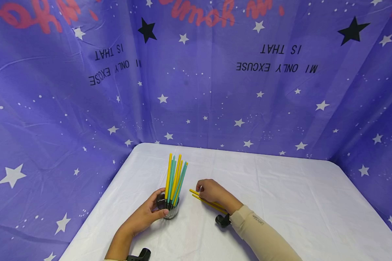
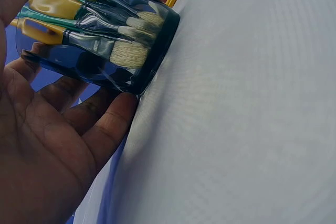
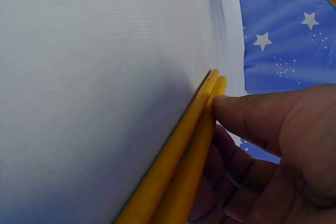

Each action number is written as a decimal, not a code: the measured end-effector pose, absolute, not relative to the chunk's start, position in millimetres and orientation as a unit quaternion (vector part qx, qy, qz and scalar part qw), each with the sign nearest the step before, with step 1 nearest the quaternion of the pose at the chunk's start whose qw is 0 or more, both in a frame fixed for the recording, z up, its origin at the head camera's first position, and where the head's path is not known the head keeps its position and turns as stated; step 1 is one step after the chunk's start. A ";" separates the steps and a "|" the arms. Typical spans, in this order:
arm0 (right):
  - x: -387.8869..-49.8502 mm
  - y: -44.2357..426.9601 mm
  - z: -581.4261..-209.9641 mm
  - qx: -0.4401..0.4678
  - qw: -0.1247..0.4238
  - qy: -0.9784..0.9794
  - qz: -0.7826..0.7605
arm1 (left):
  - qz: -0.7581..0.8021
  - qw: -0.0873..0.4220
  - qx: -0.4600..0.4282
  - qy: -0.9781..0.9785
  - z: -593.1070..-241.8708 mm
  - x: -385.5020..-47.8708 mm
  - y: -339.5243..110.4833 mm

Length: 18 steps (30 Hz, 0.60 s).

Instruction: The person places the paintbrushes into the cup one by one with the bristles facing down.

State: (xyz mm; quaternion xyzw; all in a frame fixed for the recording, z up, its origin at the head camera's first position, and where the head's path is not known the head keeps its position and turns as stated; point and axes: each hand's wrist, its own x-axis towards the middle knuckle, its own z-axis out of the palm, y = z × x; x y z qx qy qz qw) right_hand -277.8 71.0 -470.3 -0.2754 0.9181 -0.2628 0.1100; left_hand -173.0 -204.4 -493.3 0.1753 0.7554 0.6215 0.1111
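My left hand [image 1: 147, 214] holds a clear glass [image 1: 173, 215], thumb on one side and fingers round the other. Several paintbrushes [image 1: 168, 174] with yellow and teal handles stand in it, handles up. In the left wrist view their pale bristles [image 2: 130, 54] point down at the glass bottom. Right of the glass, two yellow paintbrush handles [image 3: 168, 182] lie side by side, low over the white cloth. My right hand [image 1: 212, 191] pinches one near its handle end, its thumb [image 3: 252, 116] on top and its fingers curled behind. The far ends of these brushes are hidden.
A white cloth [image 1: 281, 203] covers the table under both hands. Purple curtains [image 1: 209, 90] with stars and lettering hang behind the table and along its sides. Black wrist mounts [image 1: 223, 220] sit at both wrists.
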 end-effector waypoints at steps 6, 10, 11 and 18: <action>-277.9 70.5 -468.1 -0.273 0.130 0.920 -0.250 | 0.620 0.107 0.177 0.757 -494.1 -173.1 -204.6; -279.1 72.4 -464.1 -0.268 0.149 0.915 -0.261 | 0.622 0.110 0.174 0.755 -493.8 -172.7 -204.5; -279.4 72.9 -462.7 -0.269 0.152 0.913 -0.265 | 0.623 0.110 0.173 0.755 -493.8 -172.6 -204.5; -280.1 73.5 -448.6 -0.285 0.129 0.906 -0.283 | 0.624 0.109 0.172 0.754 -493.5 -172.9 -204.2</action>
